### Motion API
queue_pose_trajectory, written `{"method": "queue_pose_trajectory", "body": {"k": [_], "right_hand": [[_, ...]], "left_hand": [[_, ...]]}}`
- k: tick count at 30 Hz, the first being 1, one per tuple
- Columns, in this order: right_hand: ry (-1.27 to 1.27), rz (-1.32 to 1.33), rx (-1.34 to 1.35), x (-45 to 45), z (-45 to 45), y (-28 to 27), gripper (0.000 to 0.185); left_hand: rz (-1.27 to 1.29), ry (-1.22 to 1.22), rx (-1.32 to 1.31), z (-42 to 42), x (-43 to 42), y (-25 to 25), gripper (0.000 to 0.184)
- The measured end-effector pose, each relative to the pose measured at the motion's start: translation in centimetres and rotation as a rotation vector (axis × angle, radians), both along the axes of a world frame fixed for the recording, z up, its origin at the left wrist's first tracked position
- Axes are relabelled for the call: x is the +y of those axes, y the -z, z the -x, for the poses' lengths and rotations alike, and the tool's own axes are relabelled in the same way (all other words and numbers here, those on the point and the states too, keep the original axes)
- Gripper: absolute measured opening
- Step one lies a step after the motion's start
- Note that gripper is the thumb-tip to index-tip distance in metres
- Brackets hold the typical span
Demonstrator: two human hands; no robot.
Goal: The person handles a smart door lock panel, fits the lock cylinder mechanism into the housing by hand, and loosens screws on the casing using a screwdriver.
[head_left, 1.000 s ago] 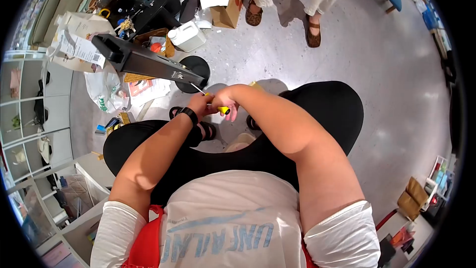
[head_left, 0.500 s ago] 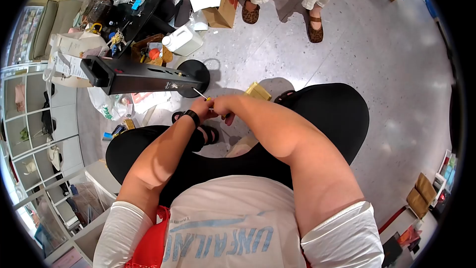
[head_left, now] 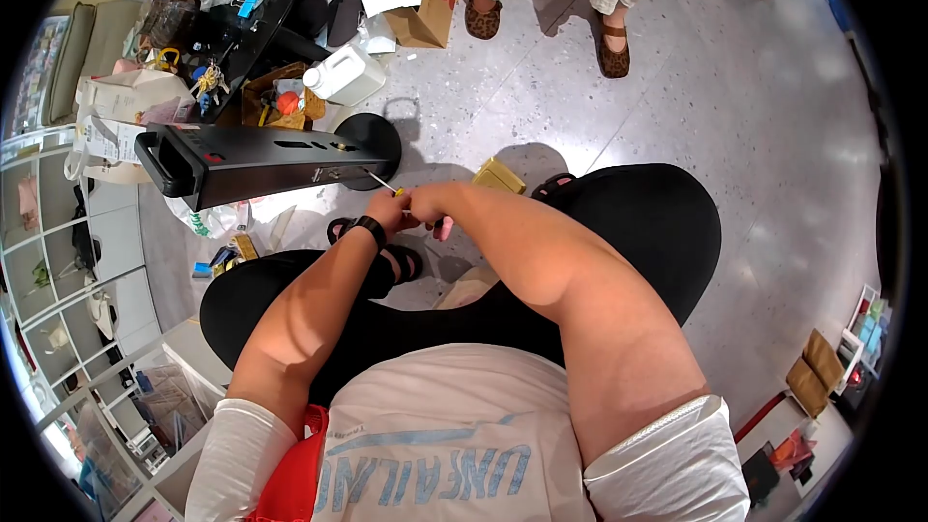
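Both hands meet around a screwdriver (head_left: pixel 383 181) with a thin metal shaft and a bit of yellow on its handle. My left hand (head_left: pixel 388 210), below a black wristband, is closed at the front of the handle. Just behind it, my right hand (head_left: pixel 426 204) is closed around the rear part, which the fingers mostly hide. The shaft points at the lower side of a black column-shaped stand (head_left: pixel 261 157), where its tip meets small fittings near the round black base (head_left: pixel 387 140). Whether the tip sits in a screw is too small to tell.
A yellow box (head_left: pixel 499 175) lies on the floor beyond my right forearm. Near the stand are a white jug (head_left: pixel 345 75), an orange-brown basket (head_left: pixel 314 108) and a cluttered black table (head_left: pixel 275 14). Another person's shoes (head_left: pixel 613 53) are ahead. White shelves (head_left: pixel 121 232) stand at left.
The top of the black stand has shifted slightly left and toward me, showing more of its side. Both hands stay closed around the screwdriver, and the view has moved a little.
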State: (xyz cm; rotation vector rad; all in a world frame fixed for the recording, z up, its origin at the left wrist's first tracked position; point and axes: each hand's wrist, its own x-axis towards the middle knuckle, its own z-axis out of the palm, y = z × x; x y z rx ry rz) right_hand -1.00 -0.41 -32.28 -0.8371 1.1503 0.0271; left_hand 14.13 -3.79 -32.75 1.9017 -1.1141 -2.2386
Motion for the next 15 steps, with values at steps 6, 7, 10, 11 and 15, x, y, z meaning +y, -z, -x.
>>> {"method": "queue_pose_trajectory", "body": {"k": [6, 7, 10, 11, 15], "right_hand": [[0.016, -0.043, 0.014, -0.05, -0.16, 0.19, 0.033], [0.026, -0.051, 0.02, -0.05, -0.15, 0.14, 0.031], [0.029, -0.038, 0.007, -0.01, -0.02, -0.11, 0.028], [0.031, -0.043, 0.004, -0.02, -0.05, -0.2, 0.028], [0.043, -0.035, 0.014, 0.2, -0.17, -0.15, 0.029]], "left_hand": [[0.041, -0.009, 0.001, 0.07, 0.41, -0.06, 0.03], [0.04, -0.01, -0.005, 0.06, 0.43, 0.04, 0.03], [0.043, -0.02, -0.021, -0.08, 0.28, 0.4, 0.031], [0.046, -0.03, -0.027, -0.13, 0.29, 0.62, 0.031], [0.042, -0.034, -0.026, 0.02, 0.34, 0.25, 0.034]]}}
